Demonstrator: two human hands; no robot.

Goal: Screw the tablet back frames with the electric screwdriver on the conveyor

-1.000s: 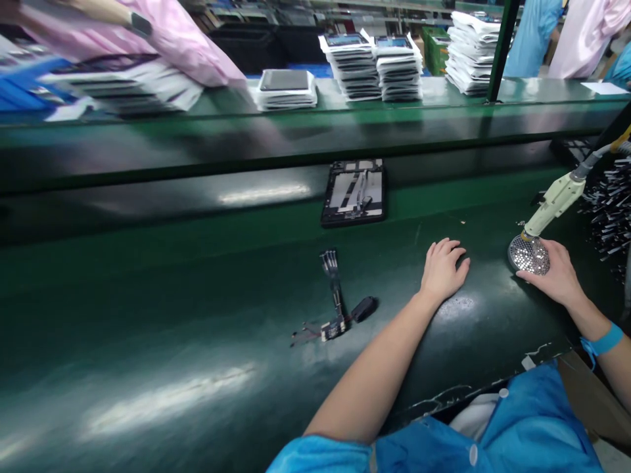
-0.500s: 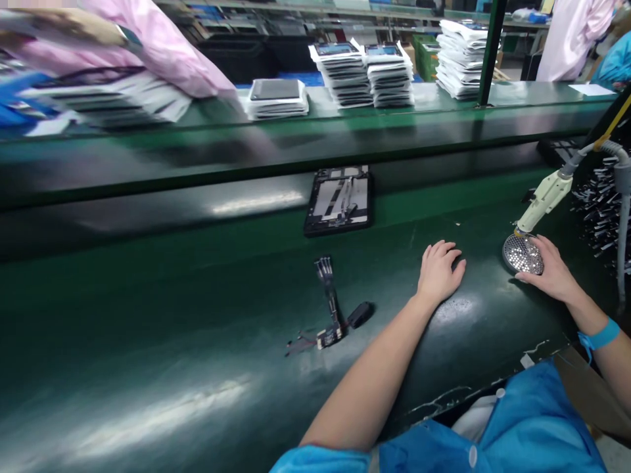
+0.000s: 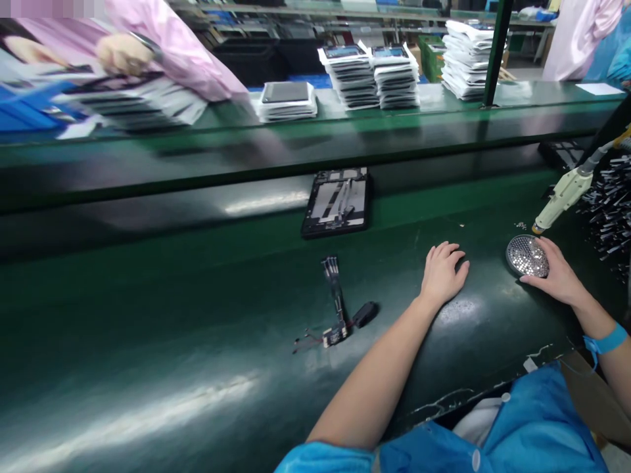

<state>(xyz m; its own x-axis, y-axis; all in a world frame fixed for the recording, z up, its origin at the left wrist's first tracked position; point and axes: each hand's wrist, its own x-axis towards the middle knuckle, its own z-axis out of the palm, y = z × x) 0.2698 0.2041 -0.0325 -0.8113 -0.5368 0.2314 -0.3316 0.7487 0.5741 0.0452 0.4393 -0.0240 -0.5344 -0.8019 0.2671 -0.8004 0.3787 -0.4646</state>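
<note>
My left hand [image 3: 442,270] lies flat on the dark green bench [image 3: 197,368], palm down, fingers slightly curled and holding nothing. My right hand [image 3: 558,276] rests against the near side of a round metal dish of screws [image 3: 526,255], fingers spread on its rim. A pale electric screwdriver [image 3: 562,197] hangs just above the dish, untouched. Left of my left hand lies a small flex cable assembly with a black part [image 3: 340,305]. Beyond it an open black tablet frame [image 3: 338,202] sits on the belt.
Stacks of bagged tablets [image 3: 374,69] stand on the raised shelf behind the belt. A person in a pink sleeve [image 3: 162,46] handles a stack at the far left. Black parts [image 3: 611,203] pile up at the right edge. A green post [image 3: 494,52] rises from the shelf.
The tablet frame has drifted left along the belt. The screwdriver tip has lifted off the screw dish and swung right. Both my hands have stayed put. The person in pink has moved a hand over the stack.
</note>
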